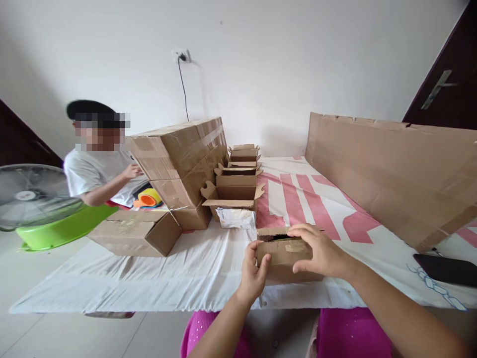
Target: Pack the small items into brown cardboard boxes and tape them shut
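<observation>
Gripping a cardboard box (282,254) by its left side with the curled left hand (253,268), on the near side of the table (203,278). Touching the box's top right with the half-open right hand (319,248).

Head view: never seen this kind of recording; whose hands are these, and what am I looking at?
No machine here: one camera, worn on a person's head, looks forward and down. The wearer's bare left hand grips a small cardboard box while the right hand spreads over its top. The box sits near the edge of a cloth-covered table. Beyond stands a row of open boxes, a stack of taped boxes on its left and a cardboard panel on the right. Another person is at left.
</observation>
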Action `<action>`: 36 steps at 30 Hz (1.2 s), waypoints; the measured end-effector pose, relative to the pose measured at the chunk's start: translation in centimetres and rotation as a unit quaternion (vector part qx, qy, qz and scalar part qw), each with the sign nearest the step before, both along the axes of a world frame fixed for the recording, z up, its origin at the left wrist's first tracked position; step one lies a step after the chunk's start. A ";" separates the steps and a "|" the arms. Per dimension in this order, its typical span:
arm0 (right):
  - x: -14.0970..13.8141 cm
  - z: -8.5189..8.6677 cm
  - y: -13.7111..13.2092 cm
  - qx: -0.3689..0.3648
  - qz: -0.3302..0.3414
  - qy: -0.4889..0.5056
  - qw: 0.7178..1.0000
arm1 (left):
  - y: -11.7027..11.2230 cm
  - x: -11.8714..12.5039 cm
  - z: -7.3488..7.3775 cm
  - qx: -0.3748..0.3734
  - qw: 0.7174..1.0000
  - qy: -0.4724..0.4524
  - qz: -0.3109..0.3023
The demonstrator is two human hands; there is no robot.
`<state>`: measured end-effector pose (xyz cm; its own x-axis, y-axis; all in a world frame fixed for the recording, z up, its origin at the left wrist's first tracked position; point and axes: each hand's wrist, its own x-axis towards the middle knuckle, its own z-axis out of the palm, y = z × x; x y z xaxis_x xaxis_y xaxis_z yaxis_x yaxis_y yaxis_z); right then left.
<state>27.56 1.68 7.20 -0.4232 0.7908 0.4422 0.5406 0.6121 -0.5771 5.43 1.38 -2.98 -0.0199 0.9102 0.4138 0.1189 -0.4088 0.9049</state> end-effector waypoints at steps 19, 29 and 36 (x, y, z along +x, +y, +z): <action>3.2 0.7 5.8 -0.149 -0.042 0.016 0.988 | 0.7 -1.8 6.8 0.082 0.974 0.187 -0.096; -0.7 1.6 8.8 -0.088 0.082 -0.188 0.975 | 1.9 -0.4 8.5 0.060 0.935 0.337 -0.094; -0.4 1.3 7.2 -0.039 0.084 -0.186 0.978 | 1.3 0.4 7.5 0.094 0.900 0.424 -0.038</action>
<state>27.14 8.85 8.51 -0.6705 0.7211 0.1745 0.6176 0.6728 -0.4072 5.80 2.68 4.48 0.4349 0.8080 0.3974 0.6993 -0.5811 0.4163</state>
